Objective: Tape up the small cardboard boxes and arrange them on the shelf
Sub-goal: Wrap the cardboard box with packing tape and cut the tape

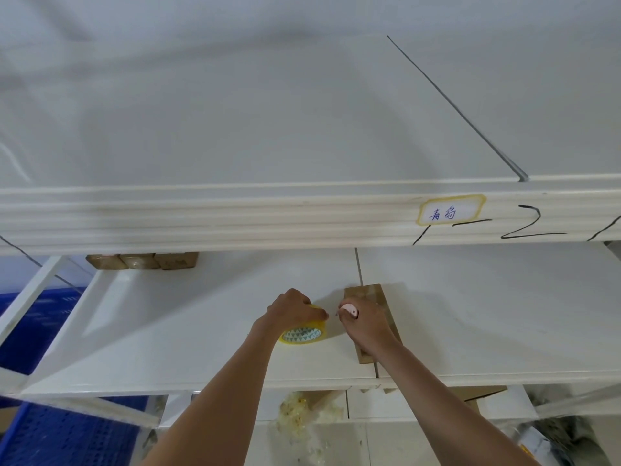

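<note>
A: Biggest first, go.

B: White shelf (201, 358), two boards with a seam running back from the front edge. Upper tier above has a yellow-bordered label (450, 213) with handwriting, plus black marker strokes on its front lip.

A: Task item?

B: Brown cardboard box (368, 292), long and flat, lying on the seam near the front edge, angled, glossy strip on top that looks like tape. Far end visible; the near end sticks out under the wrist.

A: Other boxes?

B: Row of small boxes (142, 261) at the back left corner of the shelf, touching each other, mostly hidden by the upper tier.

A: Hands?

B: Left hand (290, 309) curled over a yellow tape roll (304, 334), gripping it from above; roll sits on the shelf just left of the box. Right hand (364, 326) rests on the box, fingers closed round a small pink-white cutter (349, 310), tip pointing at the roll.

A: Tape between them?

B: Cannot tell, too thin.

A: Room?

B: Blue perforated crate (50, 432) low left, crumpled clear tape scraps (295, 415) on the tier below the front edge.
</note>
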### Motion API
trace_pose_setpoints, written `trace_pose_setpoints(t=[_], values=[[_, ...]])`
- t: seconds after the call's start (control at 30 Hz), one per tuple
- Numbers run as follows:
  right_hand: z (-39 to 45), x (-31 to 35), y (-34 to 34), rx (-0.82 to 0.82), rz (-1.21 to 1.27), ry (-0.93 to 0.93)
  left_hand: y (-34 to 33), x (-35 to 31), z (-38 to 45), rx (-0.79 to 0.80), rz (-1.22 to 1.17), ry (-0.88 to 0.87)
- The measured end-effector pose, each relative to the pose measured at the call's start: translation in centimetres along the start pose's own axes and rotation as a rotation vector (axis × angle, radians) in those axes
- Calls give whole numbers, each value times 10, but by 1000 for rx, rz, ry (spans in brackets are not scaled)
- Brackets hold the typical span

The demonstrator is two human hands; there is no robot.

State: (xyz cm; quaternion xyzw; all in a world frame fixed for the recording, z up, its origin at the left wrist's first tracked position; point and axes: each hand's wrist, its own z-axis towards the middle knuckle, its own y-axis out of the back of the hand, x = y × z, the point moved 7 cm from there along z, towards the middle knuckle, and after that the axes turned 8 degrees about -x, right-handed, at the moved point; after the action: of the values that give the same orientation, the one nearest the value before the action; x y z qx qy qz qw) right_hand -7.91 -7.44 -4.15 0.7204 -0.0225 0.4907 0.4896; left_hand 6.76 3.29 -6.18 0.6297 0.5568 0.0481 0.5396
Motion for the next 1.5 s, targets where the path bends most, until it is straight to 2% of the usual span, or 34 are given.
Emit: trace_pose_setpoints(t=[0.47,0.83,1.5], values=[[0,-3,-3,60,-17,19,-2,2,4,16,9,-9],[1,-4,-4,71,-29,48,-2,-5,2,25,-113,-100],[0,-6,-6,123,-42,137,-6,-6,1,108,-133,-71]])
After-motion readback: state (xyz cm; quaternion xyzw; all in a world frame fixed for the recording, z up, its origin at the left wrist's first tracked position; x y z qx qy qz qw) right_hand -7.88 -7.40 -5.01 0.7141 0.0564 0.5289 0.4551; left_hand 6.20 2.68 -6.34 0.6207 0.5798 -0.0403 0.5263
